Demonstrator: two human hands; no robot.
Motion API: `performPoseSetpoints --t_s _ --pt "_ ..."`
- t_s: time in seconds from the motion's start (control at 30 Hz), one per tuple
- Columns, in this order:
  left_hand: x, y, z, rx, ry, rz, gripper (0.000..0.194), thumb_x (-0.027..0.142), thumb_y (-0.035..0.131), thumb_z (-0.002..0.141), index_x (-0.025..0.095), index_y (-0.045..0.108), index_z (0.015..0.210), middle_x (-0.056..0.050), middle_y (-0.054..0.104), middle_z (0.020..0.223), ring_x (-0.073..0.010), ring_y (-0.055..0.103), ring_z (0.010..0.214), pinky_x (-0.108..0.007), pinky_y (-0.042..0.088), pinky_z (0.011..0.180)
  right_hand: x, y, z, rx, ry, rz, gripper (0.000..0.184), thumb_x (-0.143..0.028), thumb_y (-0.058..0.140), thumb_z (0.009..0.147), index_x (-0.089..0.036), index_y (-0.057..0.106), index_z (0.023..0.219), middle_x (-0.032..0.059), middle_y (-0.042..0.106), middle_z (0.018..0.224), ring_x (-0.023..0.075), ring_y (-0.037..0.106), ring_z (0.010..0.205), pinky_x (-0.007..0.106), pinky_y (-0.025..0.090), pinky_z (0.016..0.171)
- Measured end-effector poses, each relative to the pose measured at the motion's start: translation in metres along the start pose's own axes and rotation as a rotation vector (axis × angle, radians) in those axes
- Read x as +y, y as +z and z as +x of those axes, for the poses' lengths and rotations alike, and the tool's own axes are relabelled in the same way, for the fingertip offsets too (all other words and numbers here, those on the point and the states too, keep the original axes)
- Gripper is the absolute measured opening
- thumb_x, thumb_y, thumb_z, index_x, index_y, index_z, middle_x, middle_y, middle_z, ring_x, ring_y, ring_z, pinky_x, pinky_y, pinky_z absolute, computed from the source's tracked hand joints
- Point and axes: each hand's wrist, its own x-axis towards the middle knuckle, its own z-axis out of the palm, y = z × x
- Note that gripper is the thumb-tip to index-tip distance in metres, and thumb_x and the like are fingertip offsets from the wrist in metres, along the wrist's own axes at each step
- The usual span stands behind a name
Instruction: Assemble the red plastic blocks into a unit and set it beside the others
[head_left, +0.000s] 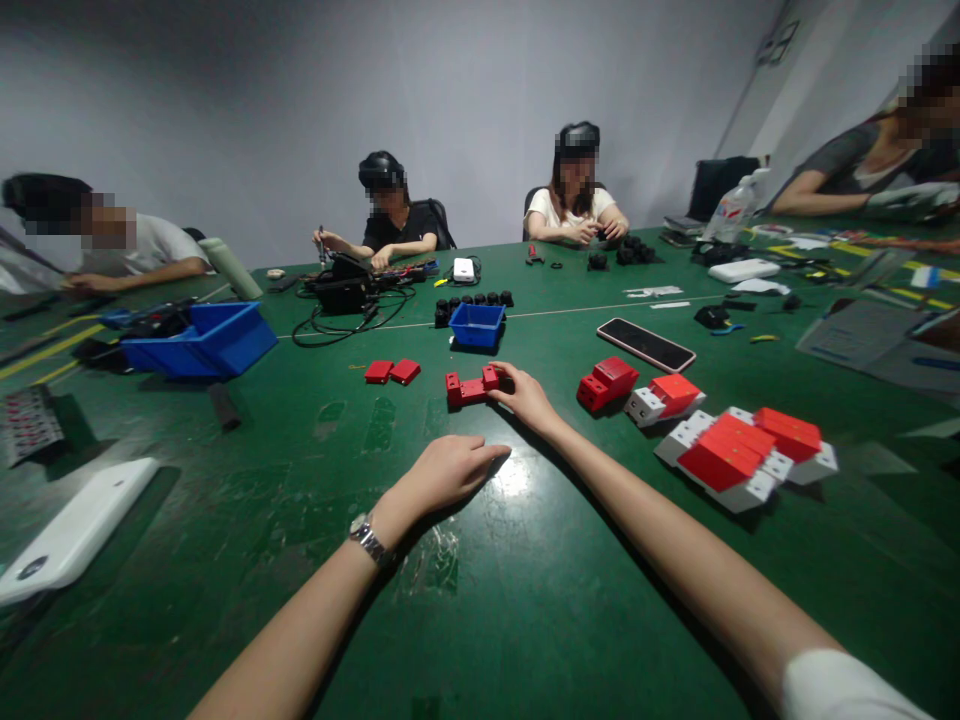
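My right hand (525, 395) pinches the right end of a red U-shaped plastic base (471, 388) that rests on the table. Nearer to me, my left hand (454, 468) hovers low with its fingers stretched out to the right, holding nothing visible; its underside is hidden. A metal watch (369, 540) is on the left wrist. Two small red square blocks (391, 372) lie left of the base. Right of my right hand sit a red two-part module (607, 384), a red and white module (666, 398) and a larger group of red and white modules (726, 456).
A small blue bin (478, 328) stands beyond the base with several black parts behind it. Farther left is a larger blue bin (202, 340). A phone (646, 344) lies at right, a white device (79, 525) at near left. Several people sit around the green table (300, 560).
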Motion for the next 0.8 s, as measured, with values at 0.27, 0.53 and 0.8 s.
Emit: performPoseSetpoints --t_s 0.27,0.53,0.8 --pt "-0.0002 0.0004 -0.0001 0.004 0.002 0.007 0.035 0.026 0.038 0.091 0.025 0.047 0.125 -0.002 0.056 0.076 -0.0147 0.053 0.067 -0.024 0.036 0.058 -0.0066 -0.0024 -0.0019 -0.004 0.003 0.035 0.037 -0.02 0.063 0.071 -0.02 0.058 0.108 0.0041 0.066 0.105 0.0184 0.06 0.095 0.033 0.044 0.087" --pt "-0.0004 0.0009 0.0 0.001 0.011 0.011 0.035 0.026 0.037 0.091 0.024 0.047 0.125 -0.003 0.056 0.076 -0.0144 0.053 0.067 -0.024 0.035 0.058 -0.0058 -0.0015 -0.0025 -0.014 0.014 0.065 0.037 -0.02 0.063 0.07 -0.018 0.057 0.107 0.0053 0.066 0.103 0.0178 0.061 0.092 0.032 0.045 0.085" --pt "-0.0016 0.0019 -0.0001 0.003 0.007 0.001 0.036 0.025 0.039 0.09 0.025 0.047 0.125 -0.003 0.056 0.077 -0.0149 0.054 0.068 -0.024 0.036 0.059 -0.0039 -0.0004 -0.0016 -0.005 0.004 0.051 0.036 -0.02 0.063 0.07 -0.019 0.057 0.106 0.0046 0.066 0.101 0.0179 0.061 0.091 0.032 0.045 0.084"
